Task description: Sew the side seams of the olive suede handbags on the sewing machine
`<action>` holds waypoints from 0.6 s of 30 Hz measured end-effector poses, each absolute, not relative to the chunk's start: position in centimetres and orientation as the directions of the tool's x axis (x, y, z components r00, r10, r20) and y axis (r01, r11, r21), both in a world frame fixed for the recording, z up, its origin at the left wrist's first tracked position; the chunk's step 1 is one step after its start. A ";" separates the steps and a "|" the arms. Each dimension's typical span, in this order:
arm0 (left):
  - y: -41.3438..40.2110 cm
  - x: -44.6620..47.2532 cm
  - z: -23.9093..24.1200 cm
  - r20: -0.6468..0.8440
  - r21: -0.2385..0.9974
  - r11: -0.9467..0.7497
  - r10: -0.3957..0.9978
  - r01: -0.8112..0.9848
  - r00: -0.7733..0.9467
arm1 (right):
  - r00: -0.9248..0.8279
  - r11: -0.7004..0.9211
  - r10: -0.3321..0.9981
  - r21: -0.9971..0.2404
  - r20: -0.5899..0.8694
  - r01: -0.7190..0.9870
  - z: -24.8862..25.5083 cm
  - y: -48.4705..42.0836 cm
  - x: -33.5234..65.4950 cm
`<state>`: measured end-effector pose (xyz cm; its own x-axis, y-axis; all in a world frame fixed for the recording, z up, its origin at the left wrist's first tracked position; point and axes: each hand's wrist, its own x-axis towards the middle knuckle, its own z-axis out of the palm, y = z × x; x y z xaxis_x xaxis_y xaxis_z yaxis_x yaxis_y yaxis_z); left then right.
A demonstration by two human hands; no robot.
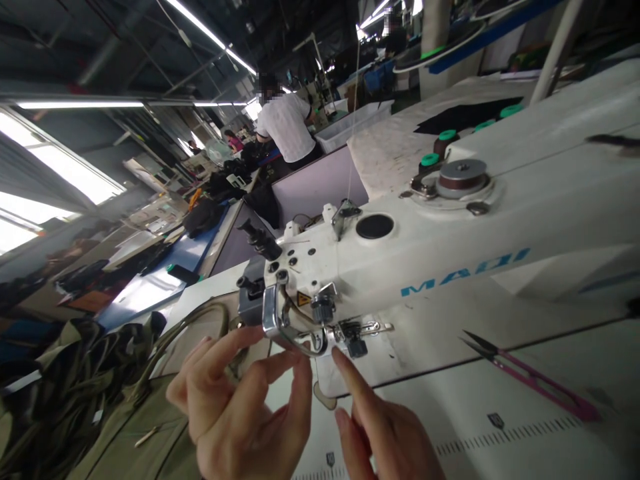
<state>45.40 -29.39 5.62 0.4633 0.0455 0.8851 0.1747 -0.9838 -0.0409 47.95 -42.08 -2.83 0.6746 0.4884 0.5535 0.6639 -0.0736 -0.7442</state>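
A white sewing machine (440,267) lies across the view, its needle end in front of my hands. My left hand (245,407) is bent below the shiny metal guard (271,311), with a fingertip close to it. The thumb and another finger of that hand come together in a pinch; anything between them is too small to make out. My right hand (385,427) points its index finger at the presser foot area (327,340), its thumb held apart. I see nothing held in it. The needle and thread are not clear.
Pink-handled thread snips (535,383) lie on the machine bed at the right. Olive fabric (135,433) covers the left side, beside a dark fabric heap (55,393). Thread spools (445,141) stand behind the machine. A person in a white shirt (287,127) stands farther back.
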 end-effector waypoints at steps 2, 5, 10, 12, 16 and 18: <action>-29.2 45.4 5.7 0.880 -0.050 -0.990 0.018 0.130 0.474 | 0.657 -0.070 0.512 -0.736 0.553 0.674 -2.3 -41.0 48.7; -28.9 45.2 5.9 0.862 -0.045 -0.995 0.005 0.087 0.507 | 0.669 -0.098 0.518 -0.740 0.534 0.666 -2.1 -39.9 48.5; -28.6 45.3 6.4 0.828 -0.041 -0.998 -0.005 0.052 0.561 | 0.675 -0.195 0.501 -0.689 0.542 0.698 -1.5 -40.3 48.6; -28.7 45.4 6.4 0.827 -0.044 -0.998 -0.016 0.037 0.562 | 0.673 -0.207 0.497 -0.678 0.548 0.705 -0.9 -40.8 49.1; -28.8 45.4 6.2 0.808 0.011 -1.000 0.013 0.006 0.589 | 0.711 -0.164 0.504 -0.754 0.490 0.636 -0.2 -41.0 50.1; -28.7 45.4 6.0 0.802 0.019 -1.000 0.015 -0.001 0.598 | 0.708 -0.117 0.517 -0.780 0.481 0.615 -0.2 -40.8 50.1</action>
<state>45.44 -28.73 5.99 0.5978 0.0147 0.8015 -0.0007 -0.9998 0.0188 50.13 -40.83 -0.25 0.7081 0.5167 0.4813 0.6153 -0.1172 -0.7795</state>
